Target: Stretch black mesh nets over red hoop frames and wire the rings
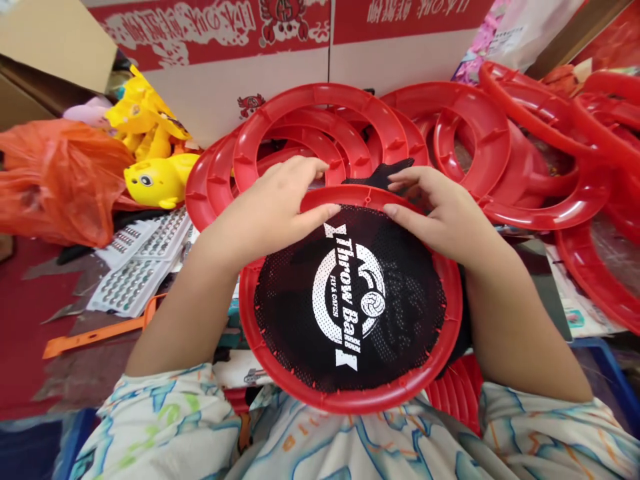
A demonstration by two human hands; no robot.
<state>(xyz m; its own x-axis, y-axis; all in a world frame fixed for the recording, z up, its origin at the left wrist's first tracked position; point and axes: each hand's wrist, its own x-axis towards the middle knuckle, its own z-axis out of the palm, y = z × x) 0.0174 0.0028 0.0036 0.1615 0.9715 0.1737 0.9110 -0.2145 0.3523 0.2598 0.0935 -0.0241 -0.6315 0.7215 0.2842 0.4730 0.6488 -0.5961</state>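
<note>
In front of my body a red plastic ring [345, 402] is tilted up, with black mesh [290, 300] stretched across it. White lettering on the mesh reads "Throw Ball". My left hand [283, 203] grips the far rim, its thumb pressed on the mesh edge and its fingers curled over the rim. On the other side of the far rim my right hand [437, 203] does the same, thumb on the edge and fingers bent behind. A loose flap of black mesh [383, 175] sticks out past the rim between both hands.
Several bare red rings [320, 93] are heaped behind, with more red frames [545, 147] at the right. Printed cartons [210, 87] form a wall at the back. Left are an orange plastic bag [55, 180], yellow toys [157, 180], white trays of small studs [133, 267] and an orange strip [95, 333].
</note>
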